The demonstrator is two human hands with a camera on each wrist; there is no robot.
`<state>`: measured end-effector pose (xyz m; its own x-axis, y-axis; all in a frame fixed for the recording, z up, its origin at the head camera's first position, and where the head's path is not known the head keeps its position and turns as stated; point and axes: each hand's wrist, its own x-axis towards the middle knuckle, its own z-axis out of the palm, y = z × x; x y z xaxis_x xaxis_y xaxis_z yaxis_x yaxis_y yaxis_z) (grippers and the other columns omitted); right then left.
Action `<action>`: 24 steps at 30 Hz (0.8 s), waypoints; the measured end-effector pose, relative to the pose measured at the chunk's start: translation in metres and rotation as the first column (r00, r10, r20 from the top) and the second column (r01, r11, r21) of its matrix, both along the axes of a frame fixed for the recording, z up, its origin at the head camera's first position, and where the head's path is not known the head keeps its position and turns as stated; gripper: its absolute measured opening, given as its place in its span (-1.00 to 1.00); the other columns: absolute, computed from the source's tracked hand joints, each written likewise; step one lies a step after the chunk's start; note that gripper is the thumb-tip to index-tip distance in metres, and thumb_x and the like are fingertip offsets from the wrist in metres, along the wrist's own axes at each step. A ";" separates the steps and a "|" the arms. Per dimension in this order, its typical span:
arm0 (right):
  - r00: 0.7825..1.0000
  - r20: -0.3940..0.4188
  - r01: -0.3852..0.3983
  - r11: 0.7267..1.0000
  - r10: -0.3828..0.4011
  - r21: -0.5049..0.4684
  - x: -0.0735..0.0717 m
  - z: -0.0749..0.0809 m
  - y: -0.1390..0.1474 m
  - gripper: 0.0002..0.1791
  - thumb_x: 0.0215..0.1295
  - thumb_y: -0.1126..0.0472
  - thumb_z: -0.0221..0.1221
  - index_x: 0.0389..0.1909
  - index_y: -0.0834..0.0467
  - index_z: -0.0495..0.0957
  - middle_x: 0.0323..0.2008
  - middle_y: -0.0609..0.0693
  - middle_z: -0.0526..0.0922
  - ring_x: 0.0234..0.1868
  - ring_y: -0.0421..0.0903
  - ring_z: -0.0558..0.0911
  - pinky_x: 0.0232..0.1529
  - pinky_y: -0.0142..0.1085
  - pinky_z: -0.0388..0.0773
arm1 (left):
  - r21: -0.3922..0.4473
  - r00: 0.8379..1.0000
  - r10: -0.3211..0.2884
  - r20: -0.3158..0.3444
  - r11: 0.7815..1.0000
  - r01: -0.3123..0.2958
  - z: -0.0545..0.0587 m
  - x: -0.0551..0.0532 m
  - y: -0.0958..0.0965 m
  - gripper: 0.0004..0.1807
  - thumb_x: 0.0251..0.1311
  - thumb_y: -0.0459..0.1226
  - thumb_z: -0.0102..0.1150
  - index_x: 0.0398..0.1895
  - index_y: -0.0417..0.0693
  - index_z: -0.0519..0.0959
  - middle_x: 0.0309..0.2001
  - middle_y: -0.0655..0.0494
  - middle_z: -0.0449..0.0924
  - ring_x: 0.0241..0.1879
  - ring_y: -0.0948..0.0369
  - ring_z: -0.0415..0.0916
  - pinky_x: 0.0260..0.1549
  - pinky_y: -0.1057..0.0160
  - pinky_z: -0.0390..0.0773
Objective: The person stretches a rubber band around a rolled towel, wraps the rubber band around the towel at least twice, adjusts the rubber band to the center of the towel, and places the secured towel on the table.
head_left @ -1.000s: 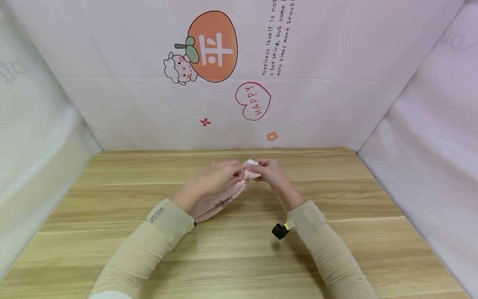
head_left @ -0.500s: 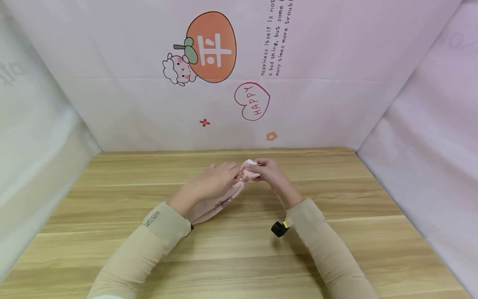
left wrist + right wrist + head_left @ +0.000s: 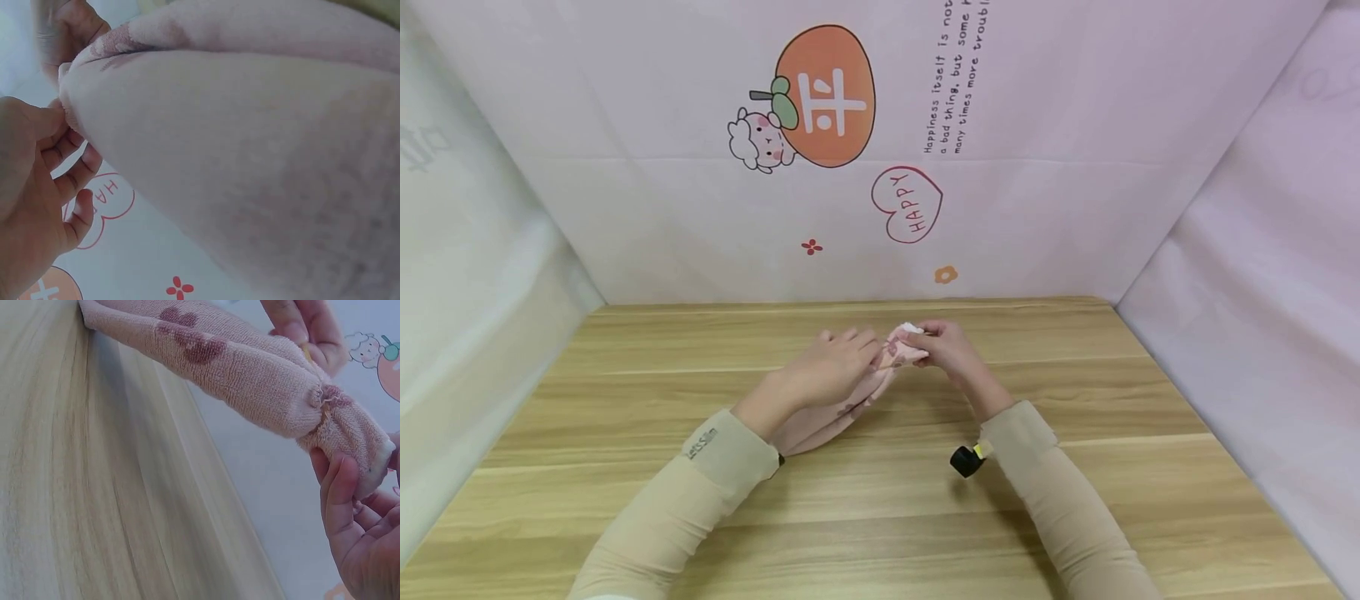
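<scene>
A pink terry towel (image 3: 820,421) with darker pink prints stretches between the hands and down to the table. My right hand (image 3: 946,346) grips its white-edged end (image 3: 375,462) between thumb and fingers. Just beyond that grip the towel is gathered in at a narrow neck (image 3: 326,403), where a thin yellowish strand shows. My left hand (image 3: 831,367) is close to this neck; its thumb and forefinger pinch at the towel's edge in the left wrist view, the other fingers (image 3: 78,215) loosely bent. In the right wrist view, a yellowish strip (image 3: 306,353) shows by the left fingertips.
The wood-grain table (image 3: 880,525) runs back to a white printed cloth wall (image 3: 1037,225), with white cloth at both sides. A black wrist camera (image 3: 966,461) hangs under the right forearm.
My left hand has drawn slightly left, away from the right hand. More of the printed towel shows between them. The right hand stays nearly in place, gripping the end.
</scene>
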<state>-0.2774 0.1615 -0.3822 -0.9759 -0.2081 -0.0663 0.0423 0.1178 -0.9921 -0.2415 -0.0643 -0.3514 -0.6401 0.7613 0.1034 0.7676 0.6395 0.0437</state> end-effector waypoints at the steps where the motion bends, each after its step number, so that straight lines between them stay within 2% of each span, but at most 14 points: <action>1: 1.000 0.005 0.002 1.000 -0.002 -0.005 0.000 -0.001 0.001 -0.67 0.46 0.34 0.18 0.06 0.55 0.51 -0.46 -0.08 0.60 -0.51 -0.29 0.54 -0.44 -0.45 0.54 | -0.001 1.000 -0.002 -0.002 1.000 0.002 -0.001 0.000 -0.001 -0.87 0.61 -0.25 -0.10 0.01 -0.01 0.46 0.02 0.14 0.44 -0.01 0.17 0.38 -0.23 0.20 0.34; 4: 1.000 0.018 0.015 1.000 -0.015 -0.018 -0.002 -0.002 0.003 -0.65 0.46 0.33 0.18 0.07 0.55 0.51 -0.46 -0.08 0.60 -0.51 -0.29 0.55 -0.45 -0.45 0.54 | 0.010 1.000 -0.006 -0.002 1.000 0.006 -0.002 0.000 -0.002 -0.85 0.61 -0.25 -0.11 0.04 -0.02 0.46 0.03 0.13 0.45 0.03 0.16 0.39 -0.21 0.18 0.36; 10: 0.999 0.036 0.038 0.998 -0.037 -0.040 -0.004 -0.003 0.007 -0.64 0.46 0.31 0.19 0.07 0.55 0.50 -0.43 -0.07 0.60 -0.50 -0.29 0.56 -0.44 -0.46 0.55 | 0.036 1.000 0.011 0.024 0.999 -0.012 -0.005 0.000 -0.006 -0.91 0.60 -0.23 -0.06 -0.03 0.01 0.46 -0.07 0.19 0.42 -0.05 0.19 0.38 -0.22 0.19 0.33; 18: 0.998 0.051 0.029 0.998 -0.026 -0.059 -0.002 0.000 0.009 -0.63 0.48 0.31 0.16 0.10 0.55 0.47 -0.40 -0.08 0.61 -0.46 -0.27 0.58 -0.41 -0.46 0.56 | 0.047 1.000 0.027 0.005 0.999 -0.027 -0.009 -0.002 -0.010 -0.90 0.59 -0.21 -0.03 -0.09 0.00 0.47 -0.12 0.19 0.43 -0.09 0.18 0.41 -0.20 0.13 0.39; 24: 0.998 0.059 -0.014 0.999 0.016 -0.035 0.000 0.006 0.006 -0.72 0.50 0.26 0.15 -0.01 0.44 0.49 -0.39 -0.05 0.60 -0.44 -0.25 0.58 -0.38 -0.43 0.55 | 0.154 0.992 0.059 0.111 0.985 -0.076 -0.013 -0.006 -0.007 -0.91 0.58 -0.22 0.00 -0.16 0.02 0.44 -0.18 0.20 0.40 -0.17 0.20 0.38 -0.18 0.09 0.39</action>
<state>-0.2775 0.1676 -0.3758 -0.9673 -0.2256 -0.1162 0.0993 0.0849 -0.9914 -0.2477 -0.0712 -0.3645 -0.7032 0.6956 0.1476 0.7086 0.6684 0.2260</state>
